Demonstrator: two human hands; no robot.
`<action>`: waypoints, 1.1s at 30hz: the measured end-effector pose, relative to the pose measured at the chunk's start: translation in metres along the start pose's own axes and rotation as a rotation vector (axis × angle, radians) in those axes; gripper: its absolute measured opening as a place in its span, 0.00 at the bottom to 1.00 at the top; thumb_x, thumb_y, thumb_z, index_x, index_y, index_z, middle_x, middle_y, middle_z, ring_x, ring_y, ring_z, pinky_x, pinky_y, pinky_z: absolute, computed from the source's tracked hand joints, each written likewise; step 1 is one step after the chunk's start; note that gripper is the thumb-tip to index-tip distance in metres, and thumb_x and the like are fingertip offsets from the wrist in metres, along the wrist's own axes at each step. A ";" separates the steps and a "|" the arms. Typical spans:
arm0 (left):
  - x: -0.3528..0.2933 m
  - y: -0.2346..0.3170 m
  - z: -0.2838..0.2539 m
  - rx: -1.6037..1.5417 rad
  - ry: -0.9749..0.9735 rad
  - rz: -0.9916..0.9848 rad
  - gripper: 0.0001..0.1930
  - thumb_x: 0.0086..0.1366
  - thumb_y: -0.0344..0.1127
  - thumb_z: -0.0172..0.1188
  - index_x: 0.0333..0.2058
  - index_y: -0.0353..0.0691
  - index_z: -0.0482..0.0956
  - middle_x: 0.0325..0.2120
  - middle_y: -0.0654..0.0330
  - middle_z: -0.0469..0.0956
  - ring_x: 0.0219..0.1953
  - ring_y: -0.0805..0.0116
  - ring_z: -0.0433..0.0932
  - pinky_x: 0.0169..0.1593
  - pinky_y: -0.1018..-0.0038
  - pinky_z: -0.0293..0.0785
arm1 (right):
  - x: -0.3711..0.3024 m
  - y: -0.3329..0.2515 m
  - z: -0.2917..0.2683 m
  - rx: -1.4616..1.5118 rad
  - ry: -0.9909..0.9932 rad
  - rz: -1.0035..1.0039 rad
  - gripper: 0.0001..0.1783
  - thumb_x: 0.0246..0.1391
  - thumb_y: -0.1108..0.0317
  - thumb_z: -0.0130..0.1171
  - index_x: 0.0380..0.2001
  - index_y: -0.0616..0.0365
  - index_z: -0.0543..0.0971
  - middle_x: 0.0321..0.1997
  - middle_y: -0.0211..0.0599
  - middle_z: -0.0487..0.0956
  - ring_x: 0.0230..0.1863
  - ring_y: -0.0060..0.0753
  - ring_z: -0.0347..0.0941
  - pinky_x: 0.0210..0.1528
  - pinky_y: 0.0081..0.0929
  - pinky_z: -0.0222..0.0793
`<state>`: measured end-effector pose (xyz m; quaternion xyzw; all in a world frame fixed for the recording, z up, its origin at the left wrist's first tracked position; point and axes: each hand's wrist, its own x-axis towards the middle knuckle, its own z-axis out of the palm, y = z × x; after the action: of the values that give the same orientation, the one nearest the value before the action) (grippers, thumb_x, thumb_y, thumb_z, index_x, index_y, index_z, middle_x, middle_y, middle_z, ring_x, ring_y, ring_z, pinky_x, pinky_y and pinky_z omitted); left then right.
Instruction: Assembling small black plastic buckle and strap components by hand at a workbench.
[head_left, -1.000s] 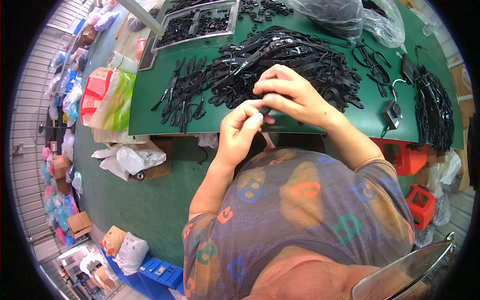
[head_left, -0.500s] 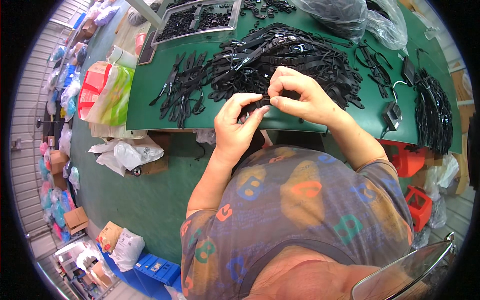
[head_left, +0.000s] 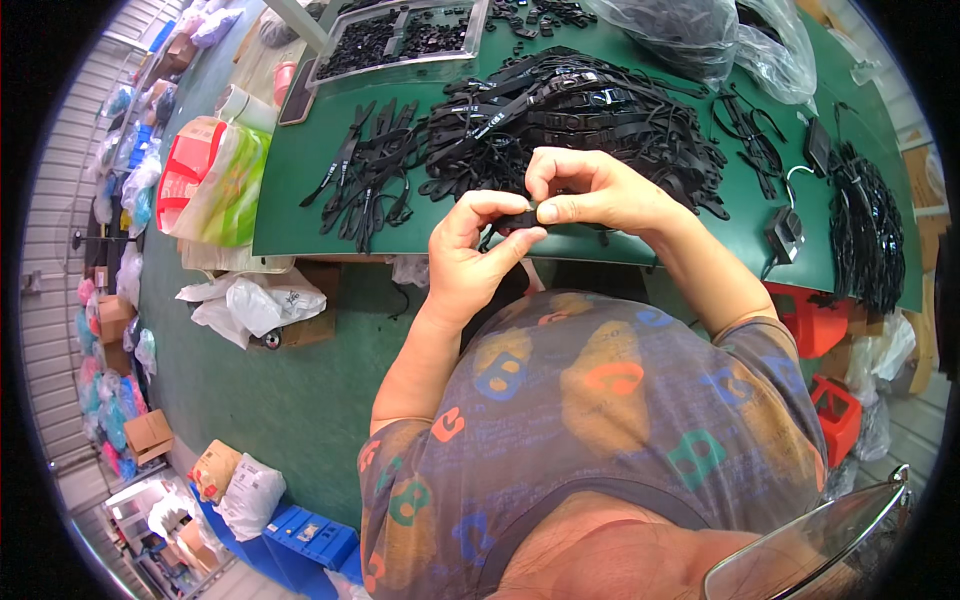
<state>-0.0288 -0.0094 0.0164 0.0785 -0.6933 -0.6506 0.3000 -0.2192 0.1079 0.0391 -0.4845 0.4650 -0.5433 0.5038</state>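
Observation:
Between my two hands, just above the front edge of the green table, is a small black piece (head_left: 517, 222), mostly covered by fingers; it looks like a buckle on a strap. My left hand (head_left: 478, 240) pinches it from the left between thumb and fingers. From the right, my right hand (head_left: 595, 192) has thumb and forefinger closed at the same piece, its tips nearly touching the left ones. Right behind my hands lies a big heap of black straps with buckles (head_left: 570, 110). A smaller bunch of black straps (head_left: 372, 170) is spread out to its left.
A clear tray (head_left: 400, 40) of small black parts stands at the back left, near a phone (head_left: 297, 100). Plastic bags (head_left: 690, 45) lie at the back. Rightward are a small black device (head_left: 785, 232) and a bundle of black straps (head_left: 868, 230). A colourful bag (head_left: 210, 185) stands left.
My right hand has come slightly down and left, its fingers closing in on the black piece. My left hand stays nearly in place, still pinching.

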 end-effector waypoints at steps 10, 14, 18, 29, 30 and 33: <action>0.006 0.013 -0.006 0.455 0.085 0.242 0.17 0.52 0.30 0.76 0.41 0.39 0.82 0.39 0.60 0.78 0.39 0.68 0.76 0.42 0.73 0.74 | 0.002 0.018 0.012 0.058 0.041 0.016 0.11 0.65 0.60 0.61 0.34 0.56 0.79 0.34 0.23 0.78 0.39 0.15 0.71 0.45 0.21 0.68; 0.001 0.007 -0.013 0.296 0.050 0.053 0.12 0.58 0.29 0.71 0.41 0.37 0.83 0.35 0.62 0.79 0.36 0.72 0.75 0.42 0.76 0.73 | 0.000 0.007 0.016 -0.158 0.042 -0.012 0.14 0.66 0.59 0.59 0.31 0.57 0.75 0.30 0.23 0.76 0.36 0.16 0.70 0.41 0.22 0.68; -0.001 0.000 -0.011 0.220 0.066 0.029 0.07 0.62 0.26 0.67 0.40 0.35 0.82 0.32 0.63 0.81 0.35 0.75 0.76 0.42 0.77 0.72 | -0.002 0.004 0.019 -0.391 0.110 0.032 0.14 0.64 0.59 0.62 0.32 0.57 0.75 0.28 0.26 0.77 0.31 0.19 0.72 0.35 0.25 0.70; -0.002 -0.003 0.005 -0.351 0.229 -0.224 0.02 0.68 0.28 0.62 0.37 0.39 0.79 0.31 0.67 0.76 0.34 0.78 0.72 0.43 0.79 0.68 | -0.002 0.006 0.027 -1.220 0.378 -0.442 0.22 0.50 0.52 0.71 0.45 0.49 0.81 0.26 0.30 0.82 0.25 0.36 0.79 0.27 0.32 0.72; -0.002 -0.005 0.006 -0.363 0.229 -0.225 0.02 0.68 0.28 0.62 0.37 0.39 0.79 0.31 0.66 0.76 0.34 0.78 0.72 0.43 0.79 0.68 | -0.002 0.006 0.027 -1.254 0.362 -0.438 0.20 0.50 0.53 0.70 0.44 0.48 0.82 0.25 0.29 0.81 0.24 0.34 0.78 0.26 0.31 0.71; -0.002 -0.008 0.000 -0.347 0.225 -0.228 0.02 0.68 0.29 0.62 0.37 0.39 0.78 0.31 0.66 0.76 0.34 0.77 0.72 0.43 0.78 0.68 | -0.002 0.008 0.029 -1.255 0.363 -0.510 0.17 0.52 0.54 0.69 0.42 0.49 0.82 0.22 0.27 0.80 0.22 0.31 0.77 0.25 0.29 0.69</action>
<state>-0.0292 -0.0096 0.0079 0.1755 -0.5197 -0.7769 0.3092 -0.1897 0.1087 0.0340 -0.6795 0.6393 -0.3458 -0.1001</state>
